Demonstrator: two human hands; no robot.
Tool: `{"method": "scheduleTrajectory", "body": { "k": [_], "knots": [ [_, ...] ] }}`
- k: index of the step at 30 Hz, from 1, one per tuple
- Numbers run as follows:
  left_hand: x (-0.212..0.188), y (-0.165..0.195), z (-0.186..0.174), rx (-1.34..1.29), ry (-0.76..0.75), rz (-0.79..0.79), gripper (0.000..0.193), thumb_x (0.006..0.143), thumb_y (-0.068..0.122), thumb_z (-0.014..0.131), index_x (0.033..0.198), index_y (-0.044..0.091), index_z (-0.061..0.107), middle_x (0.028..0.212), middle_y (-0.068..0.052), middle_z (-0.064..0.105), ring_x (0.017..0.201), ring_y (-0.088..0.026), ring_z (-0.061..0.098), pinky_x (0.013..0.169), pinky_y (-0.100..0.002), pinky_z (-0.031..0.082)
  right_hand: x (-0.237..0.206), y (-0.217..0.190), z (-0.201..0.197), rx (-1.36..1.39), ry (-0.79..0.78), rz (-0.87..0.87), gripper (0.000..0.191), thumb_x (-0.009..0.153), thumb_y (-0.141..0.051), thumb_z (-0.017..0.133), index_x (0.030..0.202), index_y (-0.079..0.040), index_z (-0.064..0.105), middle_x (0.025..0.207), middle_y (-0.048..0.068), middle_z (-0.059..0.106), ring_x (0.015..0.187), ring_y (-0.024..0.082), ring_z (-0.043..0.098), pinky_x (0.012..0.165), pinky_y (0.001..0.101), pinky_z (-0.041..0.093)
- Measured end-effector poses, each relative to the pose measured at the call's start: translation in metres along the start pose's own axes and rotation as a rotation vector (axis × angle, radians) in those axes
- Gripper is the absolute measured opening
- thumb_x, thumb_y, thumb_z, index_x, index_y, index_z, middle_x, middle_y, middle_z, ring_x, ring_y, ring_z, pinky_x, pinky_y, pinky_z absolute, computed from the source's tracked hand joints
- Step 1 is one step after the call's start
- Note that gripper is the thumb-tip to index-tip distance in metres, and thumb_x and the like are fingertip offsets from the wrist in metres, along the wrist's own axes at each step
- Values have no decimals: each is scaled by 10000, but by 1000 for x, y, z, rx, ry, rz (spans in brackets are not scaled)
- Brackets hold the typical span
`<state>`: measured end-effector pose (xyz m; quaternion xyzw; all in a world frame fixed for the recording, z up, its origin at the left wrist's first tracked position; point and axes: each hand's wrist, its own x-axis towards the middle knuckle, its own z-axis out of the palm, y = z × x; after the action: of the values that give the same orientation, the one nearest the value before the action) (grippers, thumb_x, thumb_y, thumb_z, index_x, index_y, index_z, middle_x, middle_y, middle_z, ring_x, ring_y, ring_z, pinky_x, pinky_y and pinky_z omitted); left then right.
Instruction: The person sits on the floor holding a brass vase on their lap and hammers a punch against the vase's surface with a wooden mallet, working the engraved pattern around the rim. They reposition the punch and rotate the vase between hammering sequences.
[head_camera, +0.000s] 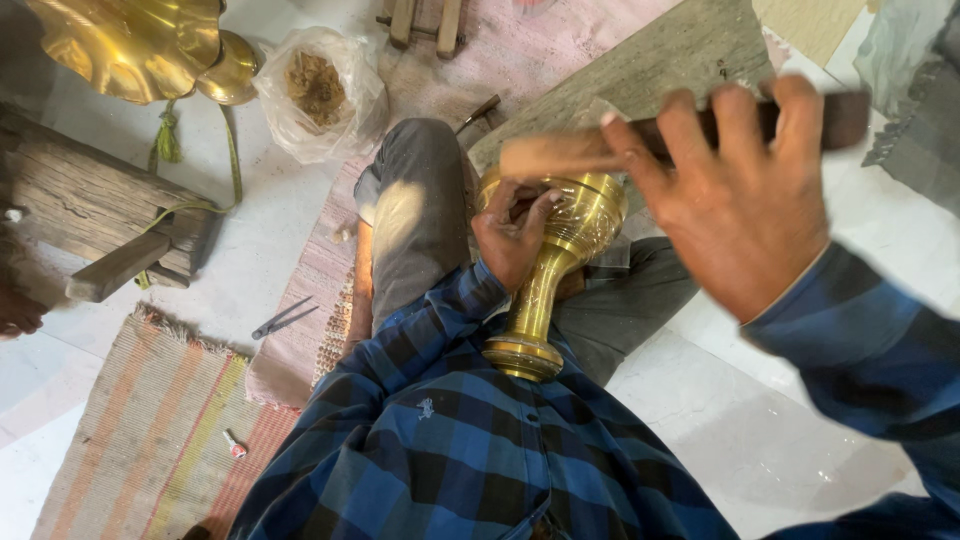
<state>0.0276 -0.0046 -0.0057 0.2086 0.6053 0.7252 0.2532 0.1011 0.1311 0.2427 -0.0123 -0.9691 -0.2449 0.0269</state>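
Head view: left hand (512, 240) clasps brass vase (560, 270); right hand (735, 215) grips wooden mallet (570, 152); clear bag (320, 95) top-left

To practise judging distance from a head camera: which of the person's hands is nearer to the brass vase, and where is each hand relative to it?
Left. The left hand grips the brass vase at its bulb. The right hand is raised above and to its right, holding a wooden stick, clear of the vase.

Bright daylight, brass glare, raised hand (735, 195) blurred
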Motion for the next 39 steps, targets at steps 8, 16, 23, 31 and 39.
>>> {"method": "scheduleTrajectory", "body": {
  "k": [8, 16, 23, 31, 39],
  "knots": [
    [9, -9, -10, -324, 37, -48, 329, 997, -9, 686, 1298, -44, 555, 1075, -151, 729, 1006, -174, 728, 868, -315, 660, -35, 5, 20, 250, -70, 184, 370, 989, -52, 687, 1349, -100, 758, 1094, 142, 630, 923, 252, 538, 869, 428, 393],
    [52, -29, -27, 12, -304, 10, 397, 932, 64, 795, 1292, 15, 634, 1041, -112, 770, 910, -148, 759, 833, -293, 679, -83, 5, 43, 277, -132, 389, 490, 926, -135, 796, 1401, -60, 701, 1269, 100, 572, 1156, 253, 552, 1022, 422, 383],
    [87, -22, -23, 155, -638, 150, 603, 923, 68, 810, 1468, 104, 555, 1022, -97, 804, 889, -133, 778, 831, -299, 657, -106, 17, 70, 308, -204, 456, 519, 952, -139, 819, 1425, -94, 611, 1119, 96, 608, 1040, 265, 569, 1008, 444, 380],
    [103, -18, -25, 134, -780, 10, 589, 937, 116, 809, 1461, 80, 542, 960, -89, 793, 780, -116, 769, 727, -280, 671, -81, 34, 85, 1004, -15, 631, 646, 946, -99, 691, 1555, -105, 476, 1082, 174, 566, 924, 263, 579, 794, 416, 481],
    [102, -18, -27, 142, -779, -2, 560, 933, 110, 810, 1445, 67, 588, 905, -77, 769, 734, -111, 739, 694, -267, 652, -68, 36, 90, 768, 47, 378, 640, 983, -1, 719, 1587, -75, 521, 1084, 201, 566, 995, 302, 558, 878, 419, 504]
  ]
}}
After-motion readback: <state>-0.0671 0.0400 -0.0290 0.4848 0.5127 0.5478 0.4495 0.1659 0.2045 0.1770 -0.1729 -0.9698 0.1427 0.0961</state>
